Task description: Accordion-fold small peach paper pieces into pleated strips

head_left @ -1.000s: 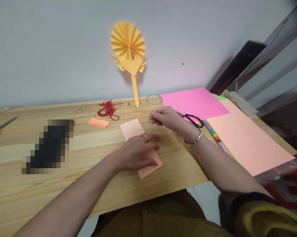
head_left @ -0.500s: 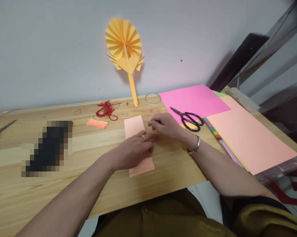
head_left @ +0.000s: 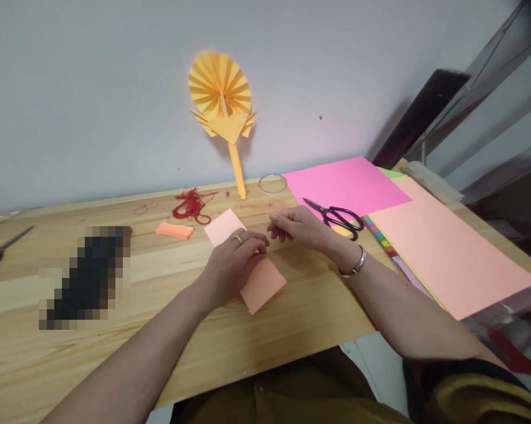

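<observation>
A strip of pale orange paper (head_left: 265,284) is lying slantwise on the worktop (head_left: 194,347), between its middle and its front edge. It is now sitting at a different angle from half a second ago: its far end is pointing more toward the worktop's back left corner. The left hand (head_left: 233,262) is lying palm down across it, fingers bent together; whether they are pinching an edge cannot be told. The right hand (head_left: 296,227) is hovering just beside, thumb resting against curled fingers, with nothing visible between them. The turn suggests the strip is lying loose and its position is being adjusted. Scissors (head_left: 322,210) are resting farther right, partly over a pink sheet (head_left: 358,181).
</observation>
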`<state>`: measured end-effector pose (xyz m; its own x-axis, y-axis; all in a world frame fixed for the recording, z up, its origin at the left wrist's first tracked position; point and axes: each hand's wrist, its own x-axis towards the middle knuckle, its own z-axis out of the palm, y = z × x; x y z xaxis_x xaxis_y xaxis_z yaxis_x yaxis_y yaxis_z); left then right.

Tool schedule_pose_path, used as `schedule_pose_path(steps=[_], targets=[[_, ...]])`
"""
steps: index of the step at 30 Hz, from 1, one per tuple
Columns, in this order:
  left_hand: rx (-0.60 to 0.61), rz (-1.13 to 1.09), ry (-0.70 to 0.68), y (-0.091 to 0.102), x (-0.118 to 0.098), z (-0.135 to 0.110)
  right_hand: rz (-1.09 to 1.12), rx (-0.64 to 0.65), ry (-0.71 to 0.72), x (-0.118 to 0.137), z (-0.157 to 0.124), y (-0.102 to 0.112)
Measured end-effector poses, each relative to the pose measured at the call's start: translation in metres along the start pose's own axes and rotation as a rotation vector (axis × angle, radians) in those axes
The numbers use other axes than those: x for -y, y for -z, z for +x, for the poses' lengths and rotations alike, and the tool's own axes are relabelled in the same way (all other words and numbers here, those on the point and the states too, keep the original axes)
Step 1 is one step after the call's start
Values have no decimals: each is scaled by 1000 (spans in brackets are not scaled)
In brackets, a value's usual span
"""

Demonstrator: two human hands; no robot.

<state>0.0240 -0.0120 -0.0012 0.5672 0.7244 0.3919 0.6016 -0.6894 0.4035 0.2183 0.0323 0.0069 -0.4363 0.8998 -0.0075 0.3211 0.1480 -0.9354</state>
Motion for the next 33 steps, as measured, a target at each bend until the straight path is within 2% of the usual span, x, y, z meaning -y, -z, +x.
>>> schedule_pose_path(steps=[3,6,8,11,13,15,19,24,26,30,33], targets=[[-125,-12,47,0,3,-1,62,105,-96,2,-2,2],[-134,-3,83,0,7,-2,-49,116,-114,3,-4,2],[-25,15,78,1,9,-2,-114,88,-86,2,-4,2],[240,32,-7,6,10,-2,-167,56,-64,2,-4,0],[374,33,-61,9,8,-2,-191,54,-60,2,-4,-1],[426,41,-81,10,7,-1,-207,60,-61,2,-4,-1],[433,80,-87,5,6,0,-222,67,-65,2,-3,-1],[340,97,-127,-5,9,0,-179,53,-61,1,-4,-1],[268,108,-127,-7,9,-1,-138,64,-64,1,-4,-1],[-35,126,-45,-2,5,-1,9,134,-101,5,-6,2],[-279,137,33,4,4,-2,8,187,-67,11,-9,4]])
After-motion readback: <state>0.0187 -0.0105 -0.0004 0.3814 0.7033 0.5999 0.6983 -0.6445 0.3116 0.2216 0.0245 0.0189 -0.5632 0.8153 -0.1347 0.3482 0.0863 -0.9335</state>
